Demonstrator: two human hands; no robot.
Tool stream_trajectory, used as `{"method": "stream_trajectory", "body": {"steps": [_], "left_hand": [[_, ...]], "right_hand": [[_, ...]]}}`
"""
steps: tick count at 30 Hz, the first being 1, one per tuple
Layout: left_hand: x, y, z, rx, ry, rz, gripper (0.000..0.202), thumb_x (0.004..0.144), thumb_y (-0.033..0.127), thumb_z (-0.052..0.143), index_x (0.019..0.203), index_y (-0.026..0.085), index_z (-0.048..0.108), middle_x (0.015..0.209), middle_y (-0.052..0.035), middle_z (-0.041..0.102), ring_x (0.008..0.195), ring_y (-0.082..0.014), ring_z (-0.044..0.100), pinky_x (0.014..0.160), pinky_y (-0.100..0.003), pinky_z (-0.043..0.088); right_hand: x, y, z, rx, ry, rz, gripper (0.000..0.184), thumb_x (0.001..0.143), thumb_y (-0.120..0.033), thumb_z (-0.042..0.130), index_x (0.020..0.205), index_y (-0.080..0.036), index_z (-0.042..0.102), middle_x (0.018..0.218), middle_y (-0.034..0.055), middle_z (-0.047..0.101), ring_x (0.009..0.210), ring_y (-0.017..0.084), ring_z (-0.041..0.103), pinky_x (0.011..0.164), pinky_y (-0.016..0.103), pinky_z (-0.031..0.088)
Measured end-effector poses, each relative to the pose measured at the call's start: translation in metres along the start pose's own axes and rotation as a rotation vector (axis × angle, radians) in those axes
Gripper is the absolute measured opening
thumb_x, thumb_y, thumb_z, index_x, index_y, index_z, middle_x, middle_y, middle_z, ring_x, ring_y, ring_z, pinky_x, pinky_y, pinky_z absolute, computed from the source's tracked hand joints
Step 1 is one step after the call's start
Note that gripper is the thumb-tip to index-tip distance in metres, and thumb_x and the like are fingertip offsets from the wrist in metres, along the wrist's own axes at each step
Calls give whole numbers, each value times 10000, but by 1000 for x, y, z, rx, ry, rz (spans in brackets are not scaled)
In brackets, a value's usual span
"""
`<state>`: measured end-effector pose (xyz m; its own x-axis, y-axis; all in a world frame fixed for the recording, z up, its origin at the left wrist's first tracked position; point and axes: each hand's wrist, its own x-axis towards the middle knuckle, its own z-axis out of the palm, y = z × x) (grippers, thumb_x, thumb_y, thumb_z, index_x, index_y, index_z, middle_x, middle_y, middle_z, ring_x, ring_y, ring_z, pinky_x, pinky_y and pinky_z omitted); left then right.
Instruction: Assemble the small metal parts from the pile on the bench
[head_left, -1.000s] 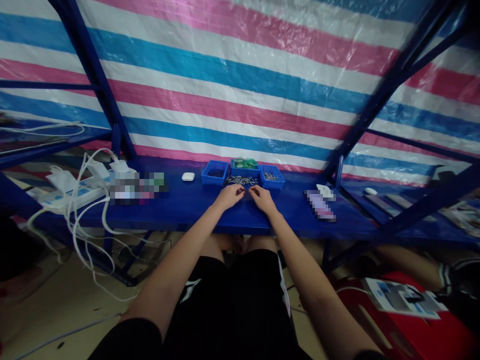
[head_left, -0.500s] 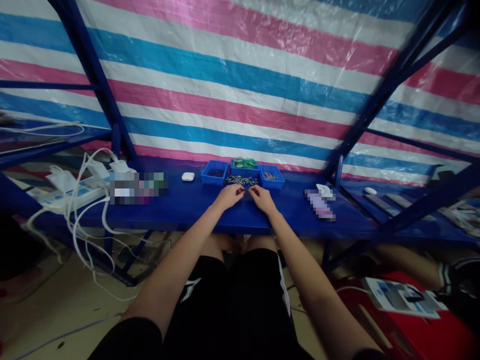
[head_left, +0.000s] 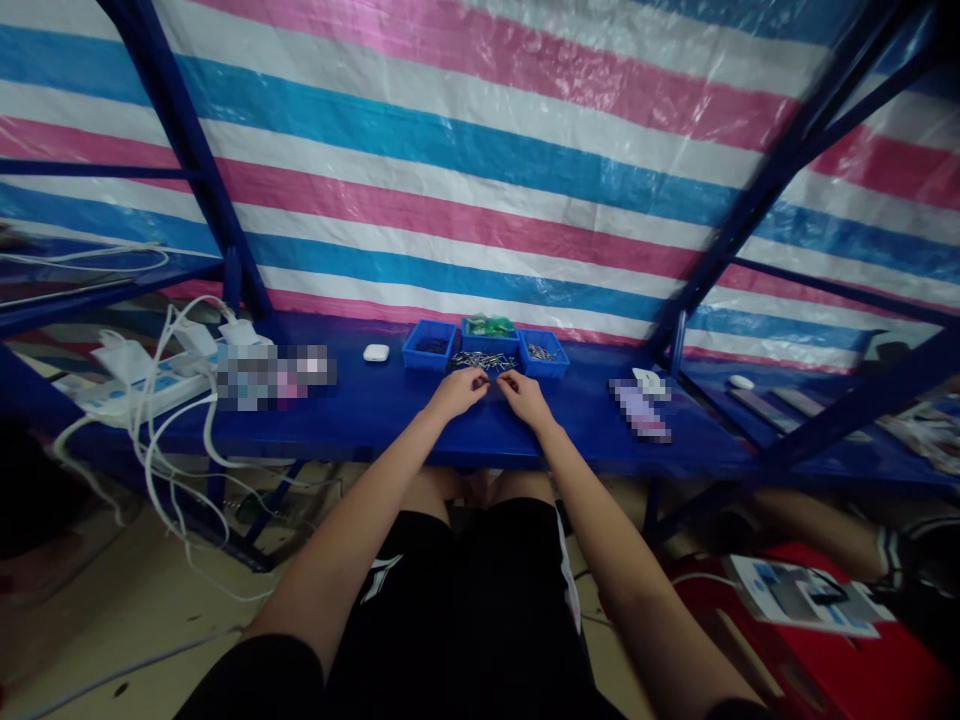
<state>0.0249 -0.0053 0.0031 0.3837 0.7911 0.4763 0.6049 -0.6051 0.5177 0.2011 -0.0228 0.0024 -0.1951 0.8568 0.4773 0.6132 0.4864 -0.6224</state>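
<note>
Both hands are close together over the blue table [head_left: 360,420], just in front of a heap of small metal pieces like screws [head_left: 486,360]. The fingers of my left hand [head_left: 460,393] are pinched together; anything between them is too small to name. My right hand [head_left: 523,395] faces it in a similar pinch, its contents equally unclear. Behind the heap stand three blue bins: a left bin [head_left: 409,358] with dark small pieces, a back bin [head_left: 487,341] with green plastic bags, and a right bin [head_left: 551,369] with silvery small pieces.
A white earbud case [head_left: 376,353] lies left of the bins. Farther left, a power strip [head_left: 142,392] trails white cables over the table edge. At right are a blurred purple item [head_left: 637,408] and a white object [head_left: 649,381]. Blue frame posts [head_left: 180,150] flank the table.
Both hands stay in nearly the same place, with no clear shift of the fingers. The heap and the bins have not moved.
</note>
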Motion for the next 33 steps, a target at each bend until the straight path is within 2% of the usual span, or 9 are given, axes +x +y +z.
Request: {"method": "stream_trajectory", "body": {"steps": [12, 18, 24, 33], "left_hand": [[0, 1, 0, -2, 16, -3, 196, 812, 306, 497, 899, 184, 622, 844, -31, 637, 693, -131, 558, 614, -229, 405], [0, 4, -1, 25, 18, -8, 228, 838, 334, 454, 863, 181, 621, 818, -40, 638, 709, -145, 560, 632, -241, 403], [1, 5, -2, 19, 14, -13, 215, 829, 323, 467, 875, 179, 619, 822, -42, 640, 700, -145, 556, 630, -240, 403], [-1, 6, -3, 16, 17, -21, 227, 837, 337, 458, 865, 186, 625, 819, -39, 646, 703, -146, 562, 626, -238, 403]], "right_hand": [[2, 8, 3, -89, -47, -41, 241, 848, -314, 418, 870, -193, 625, 809, 32, 627, 752, 145, 548, 709, 250, 398], [2, 7, 3, -77, -39, -42, 254, 858, -329, 404, 851, -199, 623, 794, 30, 625, 745, 146, 552, 717, 253, 404], [2, 8, 4, 24, -50, -25, 206, 811, -305, 474, 904, -195, 621, 859, 32, 635, 761, 139, 576, 729, 257, 439], [2, 6, 2, -10, -46, -35, 218, 821, -302, 448, 898, -193, 621, 846, 35, 634, 754, 145, 571, 724, 261, 430]]}}
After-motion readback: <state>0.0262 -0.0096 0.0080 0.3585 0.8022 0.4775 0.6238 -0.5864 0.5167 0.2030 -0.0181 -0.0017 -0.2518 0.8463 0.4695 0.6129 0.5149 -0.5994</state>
